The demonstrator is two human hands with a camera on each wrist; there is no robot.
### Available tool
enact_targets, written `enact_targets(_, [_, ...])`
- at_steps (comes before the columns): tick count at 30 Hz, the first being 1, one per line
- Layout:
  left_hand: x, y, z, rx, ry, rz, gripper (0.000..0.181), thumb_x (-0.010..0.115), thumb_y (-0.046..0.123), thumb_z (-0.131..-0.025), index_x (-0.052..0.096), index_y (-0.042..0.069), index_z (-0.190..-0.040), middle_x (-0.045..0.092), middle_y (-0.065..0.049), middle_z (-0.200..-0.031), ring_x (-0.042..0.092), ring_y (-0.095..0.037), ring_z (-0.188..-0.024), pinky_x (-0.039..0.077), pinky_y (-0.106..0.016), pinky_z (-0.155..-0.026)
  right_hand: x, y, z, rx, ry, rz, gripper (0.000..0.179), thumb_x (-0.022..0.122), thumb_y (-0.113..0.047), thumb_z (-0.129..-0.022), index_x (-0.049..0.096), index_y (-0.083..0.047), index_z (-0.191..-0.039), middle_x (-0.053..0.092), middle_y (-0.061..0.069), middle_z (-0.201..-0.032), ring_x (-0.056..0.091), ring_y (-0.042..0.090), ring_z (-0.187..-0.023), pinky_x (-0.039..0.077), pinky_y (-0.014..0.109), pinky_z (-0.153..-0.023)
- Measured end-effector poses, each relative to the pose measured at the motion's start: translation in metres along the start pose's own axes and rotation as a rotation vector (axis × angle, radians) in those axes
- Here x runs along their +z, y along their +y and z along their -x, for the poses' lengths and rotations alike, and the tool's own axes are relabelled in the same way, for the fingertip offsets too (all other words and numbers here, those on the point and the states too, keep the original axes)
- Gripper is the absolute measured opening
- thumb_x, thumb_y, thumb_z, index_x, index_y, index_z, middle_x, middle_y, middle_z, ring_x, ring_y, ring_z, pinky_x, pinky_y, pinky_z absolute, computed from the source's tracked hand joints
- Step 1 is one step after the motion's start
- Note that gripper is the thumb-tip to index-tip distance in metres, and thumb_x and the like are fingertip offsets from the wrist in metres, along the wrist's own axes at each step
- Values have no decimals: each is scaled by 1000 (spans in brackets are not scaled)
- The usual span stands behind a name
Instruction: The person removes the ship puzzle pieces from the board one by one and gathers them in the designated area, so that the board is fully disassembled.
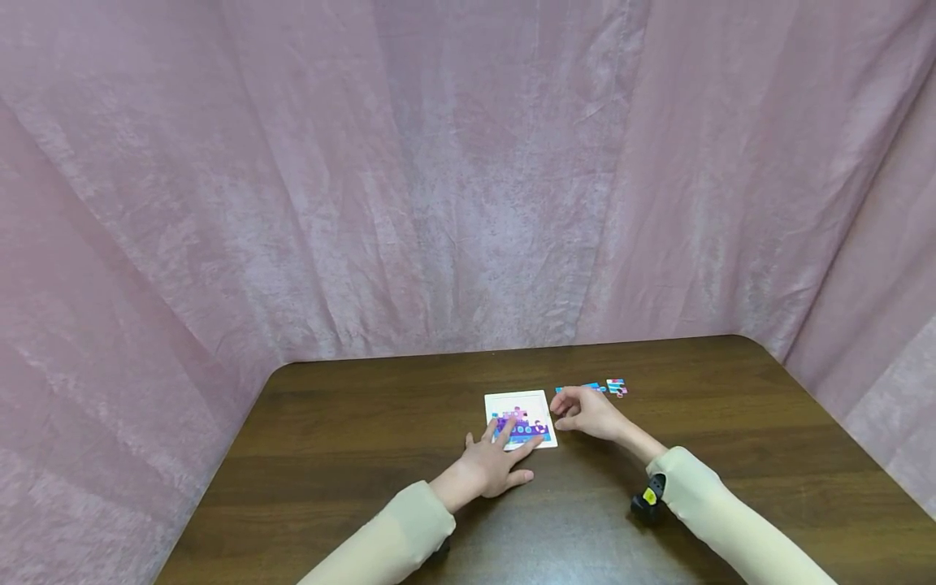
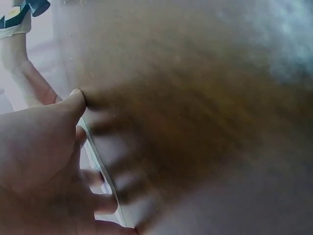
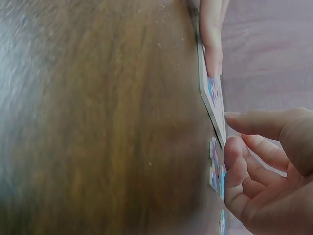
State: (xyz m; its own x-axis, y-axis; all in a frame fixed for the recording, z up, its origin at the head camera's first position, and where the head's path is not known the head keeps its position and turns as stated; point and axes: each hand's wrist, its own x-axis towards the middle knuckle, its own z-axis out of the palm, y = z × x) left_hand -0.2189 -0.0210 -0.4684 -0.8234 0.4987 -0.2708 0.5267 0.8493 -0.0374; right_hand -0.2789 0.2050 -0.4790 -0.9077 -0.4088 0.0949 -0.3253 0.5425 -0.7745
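Observation:
A white square jigsaw board (image 1: 503,400) with a purple, pink and blue picture, partly filled, lies on the brown table. My left hand (image 1: 491,465) rests over its lower left part, fingers spread across the picture and thumb out on the table side. Just off the board's right edge is my right hand (image 1: 591,413), its fingers bent and a gap between thumb and index; I see nothing held there. In the right wrist view, that hand (image 3: 274,169) hovers beside the board's edge (image 3: 209,110), near loose jigsaw pieces (image 3: 213,164).
Beyond my right hand lie a blue jigsaw piece (image 1: 594,387), partly covered by the hand, and a multicoloured piece (image 1: 617,386). The wooden table (image 1: 366,422) ends at a pink curtain (image 1: 453,203) behind. A dark wrist device (image 1: 647,497) sits at my right sleeve.

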Motion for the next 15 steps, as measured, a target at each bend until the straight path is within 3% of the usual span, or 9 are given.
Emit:
enact_targets(7, [3,-1,-2,5,-5,7,61,35,61,-97,17,45,-152,16,-2,-163,22,-32,-148,37,-60,-107,7,-4,-3,-50,1,39,20,76,0,-76,65,3,-92,66,14,-86,58,11,-70,48,18,-63])
enact_targets(15, [2,-3,0,0,8,40,63,38,60,-97,19,40,-153,16,-7,-163,22,-30,-149,36,-59,-108,12,-8,-8,-45,-44,65,21,76,-1,-76,64,0,-94,65,11,-86,58,10,-72,49,19,-65])
